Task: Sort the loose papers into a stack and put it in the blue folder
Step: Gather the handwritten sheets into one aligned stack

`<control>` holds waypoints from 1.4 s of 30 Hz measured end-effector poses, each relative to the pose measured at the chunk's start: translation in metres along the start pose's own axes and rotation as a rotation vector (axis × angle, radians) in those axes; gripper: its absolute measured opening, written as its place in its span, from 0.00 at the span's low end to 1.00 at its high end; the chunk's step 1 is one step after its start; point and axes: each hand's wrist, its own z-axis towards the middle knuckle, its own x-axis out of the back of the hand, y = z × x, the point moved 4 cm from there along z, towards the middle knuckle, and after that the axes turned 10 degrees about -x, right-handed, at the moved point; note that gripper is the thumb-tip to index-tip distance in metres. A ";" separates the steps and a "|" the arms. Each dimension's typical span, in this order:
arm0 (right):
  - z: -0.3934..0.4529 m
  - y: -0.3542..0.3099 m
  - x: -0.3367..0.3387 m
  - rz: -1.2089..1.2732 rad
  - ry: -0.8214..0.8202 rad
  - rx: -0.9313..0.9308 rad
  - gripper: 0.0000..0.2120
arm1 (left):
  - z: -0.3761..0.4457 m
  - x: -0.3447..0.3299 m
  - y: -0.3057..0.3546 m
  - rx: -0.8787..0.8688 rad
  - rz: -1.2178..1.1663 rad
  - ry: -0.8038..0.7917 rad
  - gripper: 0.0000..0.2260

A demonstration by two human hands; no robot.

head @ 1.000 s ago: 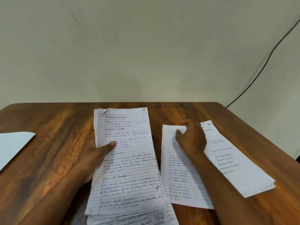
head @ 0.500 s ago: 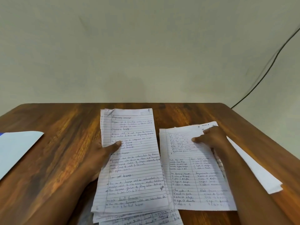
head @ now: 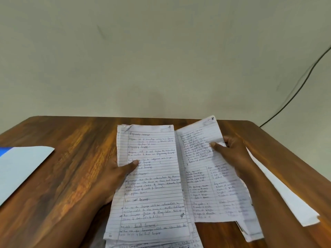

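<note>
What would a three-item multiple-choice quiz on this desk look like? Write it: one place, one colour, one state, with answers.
1. Where does the folder lie?
A. left edge of the table
B. under the stack
C. far right

2. What colour is the table?
A. white
B. brown wood
C. green

3. What is the right hand doing?
A. resting flat on bare wood
B. pinching a lined sheet
C. holding a pen

Answers: 1 A, it lies beyond the left hand. 2 B, grain shows. 3 B, thumb lies on the sheet, beside the stack.
</note>
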 end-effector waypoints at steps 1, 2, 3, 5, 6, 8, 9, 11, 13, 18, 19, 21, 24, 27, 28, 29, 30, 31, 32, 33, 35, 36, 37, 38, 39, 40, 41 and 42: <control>0.000 -0.002 0.000 0.019 0.007 0.033 0.05 | 0.001 0.001 -0.002 -0.001 -0.003 -0.002 0.14; -0.001 -0.004 0.000 0.029 0.012 0.058 0.06 | 0.002 0.002 -0.002 0.000 -0.006 -0.002 0.14; -0.001 -0.004 0.000 0.032 0.013 0.081 0.06 | 0.002 0.002 -0.003 0.002 -0.010 -0.002 0.15; -0.001 -0.005 0.000 0.040 0.013 0.108 0.07 | 0.003 0.002 -0.004 0.001 -0.014 -0.001 0.15; -0.001 -0.005 0.000 0.041 0.017 0.117 0.08 | 0.003 0.002 -0.004 -0.001 -0.015 -0.003 0.15; 0.000 -0.005 0.001 0.040 0.029 0.127 0.09 | 0.003 0.001 -0.004 -0.003 -0.017 -0.010 0.16; 0.001 -0.005 0.001 0.041 0.030 0.131 0.09 | 0.003 0.001 -0.004 -0.003 -0.023 -0.011 0.16; 0.002 -0.004 0.000 0.043 0.026 0.138 0.09 | 0.002 0.001 -0.004 -0.004 -0.039 -0.008 0.16; 0.002 -0.003 -0.001 0.041 0.022 0.141 0.09 | 0.002 0.000 -0.003 -0.002 -0.049 -0.008 0.16; 0.000 -0.006 0.000 0.083 0.005 0.157 0.09 | 0.002 0.000 -0.003 0.005 -0.074 -0.020 0.15; -0.001 -0.008 0.001 0.104 0.022 0.164 0.08 | 0.002 -0.001 -0.002 0.005 -0.084 -0.027 0.15; -0.002 -0.013 0.006 0.153 0.122 0.193 0.06 | 0.001 -0.002 -0.001 0.005 -0.101 -0.038 0.16; -0.001 -0.015 0.025 0.282 0.333 0.220 0.06 | 0.001 -0.002 0.000 0.000 -0.105 -0.037 0.16; 0.002 -0.011 0.034 0.423 0.399 0.197 0.09 | 0.000 -0.003 0.002 0.007 -0.131 -0.034 0.16; 0.004 -0.009 0.033 0.460 0.396 0.177 0.09 | 0.000 -0.003 0.002 0.014 -0.141 -0.036 0.16; 0.005 -0.007 0.032 0.480 0.389 0.162 0.09 | -0.001 -0.003 0.002 0.019 -0.154 -0.042 0.16; 0.007 -0.005 0.030 0.493 0.371 0.150 0.10 | -0.001 -0.002 0.002 0.022 -0.166 -0.046 0.17; 0.008 -0.004 0.026 0.507 0.349 0.132 0.10 | -0.002 -0.002 0.002 0.024 -0.177 -0.052 0.19; 0.010 -0.002 0.022 0.529 0.308 0.110 0.11 | -0.002 -0.001 0.002 0.026 -0.185 -0.058 0.21; 0.011 0.000 0.016 0.566 0.251 0.087 0.11 | -0.002 0.000 0.002 0.029 -0.188 -0.066 0.22; 0.009 0.001 -0.002 0.624 0.119 0.051 0.14 | -0.002 0.002 0.002 0.034 -0.198 -0.087 0.22; 0.006 0.001 -0.011 0.607 0.068 0.035 0.15 | -0.002 0.002 0.001 0.035 -0.202 -0.093 0.22; 0.003 0.001 -0.021 0.560 0.028 0.019 0.14 | -0.002 0.002 0.001 0.034 -0.203 -0.094 0.22; 0.000 0.001 -0.030 0.510 -0.006 0.006 0.11 | -0.002 0.001 0.002 0.032 -0.200 -0.092 0.21; -0.004 0.000 -0.039 0.475 -0.046 -0.004 0.08 | -0.002 0.001 0.002 0.029 -0.200 -0.090 0.21; -0.007 0.001 -0.048 0.452 -0.082 -0.010 0.07 | -0.002 0.001 0.002 0.027 -0.199 -0.090 0.21; -0.009 0.001 -0.055 0.432 -0.112 -0.016 0.07 | -0.002 0.000 0.002 0.025 -0.199 -0.090 0.21; -0.013 0.001 -0.062 0.402 -0.129 -0.019 0.08 | -0.001 0.000 0.001 0.025 -0.197 -0.083 0.22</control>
